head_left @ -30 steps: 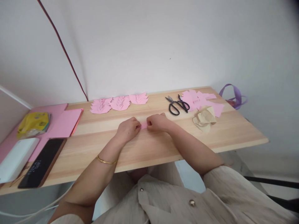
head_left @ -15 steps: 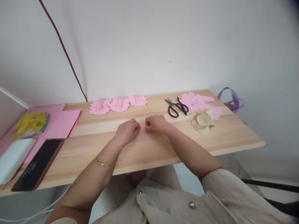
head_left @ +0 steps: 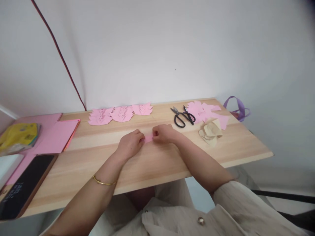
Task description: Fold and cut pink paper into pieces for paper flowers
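Hands drifted slightly left in frame, grip unchanged. Left hand and right hand curled, both pinching small pink paper piece at frame centre on wooden table. Scissors upper right.

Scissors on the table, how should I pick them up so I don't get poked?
Take the scissors by the two black loop handles, which lie at the end nearer you. The silver blades point away toward the wall, so reaching in from the front edge of the table probably keeps your fingers off the points. They lie flat, apart from the pink paper scraps.
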`<action>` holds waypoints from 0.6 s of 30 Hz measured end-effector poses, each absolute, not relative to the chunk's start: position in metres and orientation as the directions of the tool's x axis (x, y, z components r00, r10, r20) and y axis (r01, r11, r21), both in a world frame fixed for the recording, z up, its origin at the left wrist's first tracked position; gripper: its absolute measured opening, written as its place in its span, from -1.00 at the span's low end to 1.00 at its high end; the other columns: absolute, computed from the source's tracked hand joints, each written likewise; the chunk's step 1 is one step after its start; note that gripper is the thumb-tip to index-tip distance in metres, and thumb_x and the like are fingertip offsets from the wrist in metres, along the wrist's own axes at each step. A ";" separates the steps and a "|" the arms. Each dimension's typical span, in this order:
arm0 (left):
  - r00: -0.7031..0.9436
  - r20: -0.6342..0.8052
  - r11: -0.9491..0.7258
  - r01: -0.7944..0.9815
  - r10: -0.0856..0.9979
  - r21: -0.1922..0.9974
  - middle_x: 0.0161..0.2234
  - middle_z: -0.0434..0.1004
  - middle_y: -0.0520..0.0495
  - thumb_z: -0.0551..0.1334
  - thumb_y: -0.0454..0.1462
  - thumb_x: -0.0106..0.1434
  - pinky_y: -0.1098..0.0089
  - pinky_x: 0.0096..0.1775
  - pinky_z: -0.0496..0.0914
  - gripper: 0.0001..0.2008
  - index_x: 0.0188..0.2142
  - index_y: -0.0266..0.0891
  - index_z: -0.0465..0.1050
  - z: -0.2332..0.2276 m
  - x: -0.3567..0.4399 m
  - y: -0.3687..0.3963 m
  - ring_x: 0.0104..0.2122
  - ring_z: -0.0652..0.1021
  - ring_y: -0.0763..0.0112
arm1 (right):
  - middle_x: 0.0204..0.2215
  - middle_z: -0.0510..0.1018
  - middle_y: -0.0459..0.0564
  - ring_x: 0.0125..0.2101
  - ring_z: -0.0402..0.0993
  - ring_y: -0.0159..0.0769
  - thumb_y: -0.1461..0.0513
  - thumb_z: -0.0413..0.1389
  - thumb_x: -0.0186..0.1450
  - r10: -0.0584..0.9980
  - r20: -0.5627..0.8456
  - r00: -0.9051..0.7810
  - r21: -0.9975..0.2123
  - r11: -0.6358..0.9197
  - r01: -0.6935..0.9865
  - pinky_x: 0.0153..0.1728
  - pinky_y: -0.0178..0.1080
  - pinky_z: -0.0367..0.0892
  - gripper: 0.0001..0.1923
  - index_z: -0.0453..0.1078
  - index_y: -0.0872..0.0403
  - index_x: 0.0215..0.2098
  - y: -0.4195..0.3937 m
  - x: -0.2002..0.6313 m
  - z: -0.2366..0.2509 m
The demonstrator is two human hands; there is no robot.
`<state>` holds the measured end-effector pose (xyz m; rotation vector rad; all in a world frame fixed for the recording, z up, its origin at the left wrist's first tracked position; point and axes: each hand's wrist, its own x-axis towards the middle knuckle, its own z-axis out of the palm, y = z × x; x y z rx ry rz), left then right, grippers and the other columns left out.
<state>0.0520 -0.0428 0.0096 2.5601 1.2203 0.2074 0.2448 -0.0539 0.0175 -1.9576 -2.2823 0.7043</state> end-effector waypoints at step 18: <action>0.729 0.051 -0.721 0.659 0.682 0.214 -0.26 0.47 -0.05 0.10 -0.34 0.18 0.32 -0.28 0.24 -0.71 -0.21 -0.03 0.54 0.006 0.044 -0.034 -0.28 0.43 0.30 | -0.42 0.54 -0.11 -0.36 0.40 -0.35 0.27 0.04 0.11 0.943 -0.147 -0.299 -0.500 0.190 0.845 -0.17 -0.23 0.00 -0.81 0.40 0.03 -0.30 -0.059 0.241 0.015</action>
